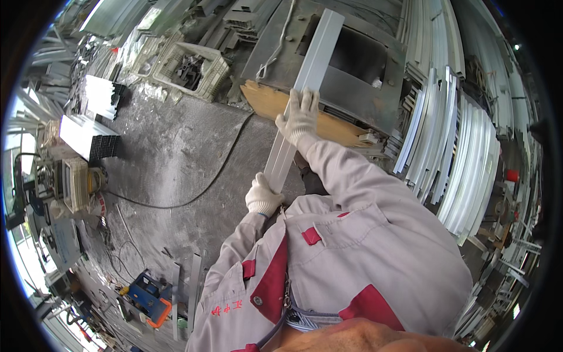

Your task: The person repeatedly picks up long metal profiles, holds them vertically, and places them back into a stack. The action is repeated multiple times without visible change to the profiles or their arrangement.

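A long silver-grey metal profile point(317, 50) slants from near my body to the far side of a dark metal work table point(270, 56). My left hand point(264, 196), in a white knit glove, is closed around its near end; the fingertips are partly hidden. Farther up, my gloved right hand point(300, 116) lies on the profile's top face with fingers stretched out. The far part of the profile rests across the table beside a dark rectangular opening point(359, 56). A wooden board point(267, 101) runs along the table's near edge, under the profile.
Long metal profiles point(469, 170) are stacked on the right. Plastic crates point(217, 76) holding dark pieces stand at the far left. A black cable point(220, 170) curves over the grey floor. Bundled profiles point(88, 135) and a blue-and-orange machine point(149, 299) lie to the left.
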{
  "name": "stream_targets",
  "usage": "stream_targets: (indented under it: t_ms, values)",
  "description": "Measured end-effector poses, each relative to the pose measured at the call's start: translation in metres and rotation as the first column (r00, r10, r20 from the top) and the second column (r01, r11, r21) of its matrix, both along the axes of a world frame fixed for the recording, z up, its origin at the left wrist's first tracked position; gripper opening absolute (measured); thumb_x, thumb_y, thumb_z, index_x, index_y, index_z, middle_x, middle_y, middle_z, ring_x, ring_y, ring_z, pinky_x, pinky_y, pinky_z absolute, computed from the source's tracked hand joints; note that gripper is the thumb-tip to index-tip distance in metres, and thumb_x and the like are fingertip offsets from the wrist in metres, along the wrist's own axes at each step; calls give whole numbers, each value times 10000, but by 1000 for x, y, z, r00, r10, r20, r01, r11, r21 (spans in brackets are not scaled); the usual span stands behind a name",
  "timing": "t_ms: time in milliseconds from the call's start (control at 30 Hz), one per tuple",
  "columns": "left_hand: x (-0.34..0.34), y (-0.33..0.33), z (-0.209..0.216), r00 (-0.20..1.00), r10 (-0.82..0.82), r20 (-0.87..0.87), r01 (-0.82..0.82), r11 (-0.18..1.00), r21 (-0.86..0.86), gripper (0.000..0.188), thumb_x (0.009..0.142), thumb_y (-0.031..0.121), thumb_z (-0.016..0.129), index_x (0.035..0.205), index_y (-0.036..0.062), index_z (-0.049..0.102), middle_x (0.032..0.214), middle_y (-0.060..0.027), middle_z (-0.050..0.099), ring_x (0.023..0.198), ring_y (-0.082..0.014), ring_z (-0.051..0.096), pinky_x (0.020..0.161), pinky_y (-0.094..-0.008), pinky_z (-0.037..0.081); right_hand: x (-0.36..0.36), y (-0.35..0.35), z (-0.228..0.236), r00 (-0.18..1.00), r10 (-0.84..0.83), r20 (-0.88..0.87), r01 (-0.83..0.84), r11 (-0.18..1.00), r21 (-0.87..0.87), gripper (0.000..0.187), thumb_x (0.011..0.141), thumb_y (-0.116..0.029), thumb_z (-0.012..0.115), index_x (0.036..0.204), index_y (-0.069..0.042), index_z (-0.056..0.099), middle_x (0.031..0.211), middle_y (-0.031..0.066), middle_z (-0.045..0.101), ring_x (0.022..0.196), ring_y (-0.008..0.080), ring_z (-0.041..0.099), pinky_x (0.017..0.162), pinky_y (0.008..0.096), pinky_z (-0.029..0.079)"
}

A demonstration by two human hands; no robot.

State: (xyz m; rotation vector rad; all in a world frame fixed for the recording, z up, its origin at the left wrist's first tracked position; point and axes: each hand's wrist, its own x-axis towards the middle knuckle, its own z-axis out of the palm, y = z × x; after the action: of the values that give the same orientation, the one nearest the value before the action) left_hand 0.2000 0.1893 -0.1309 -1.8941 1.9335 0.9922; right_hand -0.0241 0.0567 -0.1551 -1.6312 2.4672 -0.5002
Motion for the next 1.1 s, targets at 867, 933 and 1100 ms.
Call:
stream_targets:
  t_ms: [867,933,1100]
  values:
    - [-168,-172,71,990,-139,16,139,990,0,942,874,493,907,1560,25,462,1439,-251,719,1261,-429,802,1036,-537,671,-179,-167,17,981,-111,-156,92,988,-126,872,951,-553,753,1723,-204,551,1818,226,371,1677,464,297,1366,591,298]
    - [-148,-147,63,993,-113,28,113,993,32,952,873,488,905,1587,47,455,1461,-249,705,1268,-427,797,1036,-545,668,-156,-141,15,987,-82,-139,69,993,-94,890,954,-522,771,1744,-208,507,1832,253,349,1699,508,263,1373,615,294]
    - [-88,-86,39,997,-73,-37,75,997,33,1054,834,479,944,1644,71,408,1474,-243,695,1272,-456,778,1030,-552,664,-98,-81,12,994,-64,-88,63,998,-15,928,969,-521,757,1786,-213,439,1875,274,304,1748,537,195,1401,627,261]
